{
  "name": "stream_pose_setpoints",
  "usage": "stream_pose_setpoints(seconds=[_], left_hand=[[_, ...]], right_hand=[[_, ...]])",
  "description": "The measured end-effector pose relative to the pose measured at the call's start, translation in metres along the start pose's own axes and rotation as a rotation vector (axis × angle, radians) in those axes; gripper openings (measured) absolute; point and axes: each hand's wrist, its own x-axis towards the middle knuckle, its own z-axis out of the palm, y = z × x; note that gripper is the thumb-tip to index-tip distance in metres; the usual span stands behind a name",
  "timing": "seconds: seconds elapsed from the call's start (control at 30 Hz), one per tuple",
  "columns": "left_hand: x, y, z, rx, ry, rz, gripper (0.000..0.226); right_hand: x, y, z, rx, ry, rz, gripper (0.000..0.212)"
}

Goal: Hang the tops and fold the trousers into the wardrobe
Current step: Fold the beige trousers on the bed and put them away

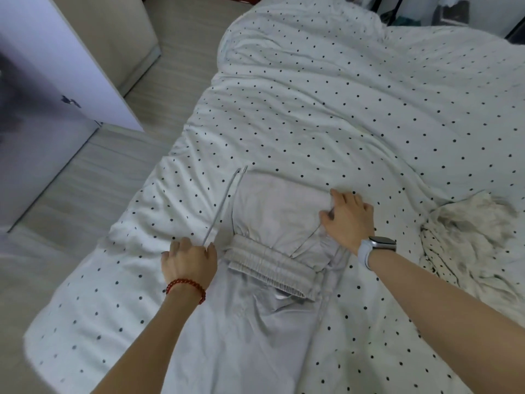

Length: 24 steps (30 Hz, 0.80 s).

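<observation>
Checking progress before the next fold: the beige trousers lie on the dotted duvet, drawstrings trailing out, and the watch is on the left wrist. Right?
Not quite. In the head view the watch is on the right wrist; the left wears a red bead bracelet. The rest holds.
</observation>
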Motion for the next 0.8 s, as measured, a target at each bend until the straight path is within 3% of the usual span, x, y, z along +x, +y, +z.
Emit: stream_pose_setpoints(seconds=[0.07,0.13,0.23,0.3,0.4,0.47,0.57,0.7,0.8], left_hand=[[-0.015,-0.006,0.001,-0.008,0.096,0.076,0.045],[-0.028,-0.007,0.000,-0.097,0.177,0.265,0.050],[-0.048,0.008,0.006,-0.086,-0.109,0.590,0.071],[-0.057,0.016,0.015,-0.081,-0.351,0.616,0.062],[-0.060,0.017,0.022,-0.382,-0.376,0.489,0.048],[-0.064,0.012,0.011,-0.810,-0.314,0.287,0.036],[-0.077,-0.007,-0.016,-1.234,-0.236,-0.088,0.032],[-0.106,-0.048,-0.045,-1.931,-0.286,-0.471,0.035],[-0.126,-0.072,-0.047,-2.070,-0.295,-0.530,0.040]], right_hand=[[0.000,-0.004,-0.008,0.003,-0.008,0.020,0.049],[0.002,-0.008,-0.017,0.043,-0.016,-0.002,0.038],[-0.004,-0.019,-0.035,0.036,0.025,-0.114,0.026],[-0.014,-0.026,-0.047,0.034,0.052,-0.182,0.025],[-0.035,-0.040,-0.066,0.084,0.064,-0.291,0.026],[-0.057,-0.052,-0.078,0.108,0.075,-0.373,0.026],[-0.102,-0.073,-0.084,0.172,0.127,-0.507,0.020],[-0.168,-0.099,-0.070,0.237,0.133,-0.743,0.009],[-0.204,-0.109,-0.044,0.274,0.057,-0.863,0.009]])
